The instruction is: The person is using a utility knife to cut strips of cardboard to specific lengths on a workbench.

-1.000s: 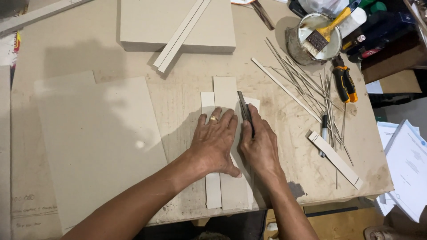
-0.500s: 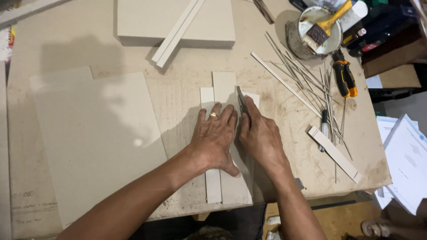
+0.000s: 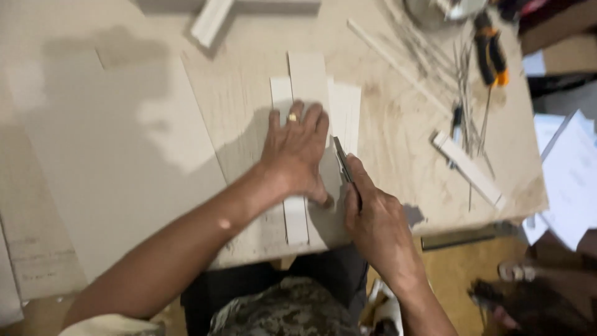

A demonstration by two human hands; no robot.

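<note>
Left hand [image 3: 297,154]: one small gold-coloured ring [image 3: 292,117] on a finger. Right hand [image 3: 376,221]: no ring or glove. Both forearms unsleeved; camouflage-patterned garment [image 3: 292,311] at torso.

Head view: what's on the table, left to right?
Large grey board → left hand on the strips → knife in the right hand → loose white strip → papers.

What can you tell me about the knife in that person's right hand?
The utility knife is slim, with a dark handle and a narrow grey metal blade section. The right hand grips its lower end, so most of the handle is hidden. It points away from the person, its tip down on the pale board strips, running along the edge of the strip that the left hand presses flat on the table.
</note>
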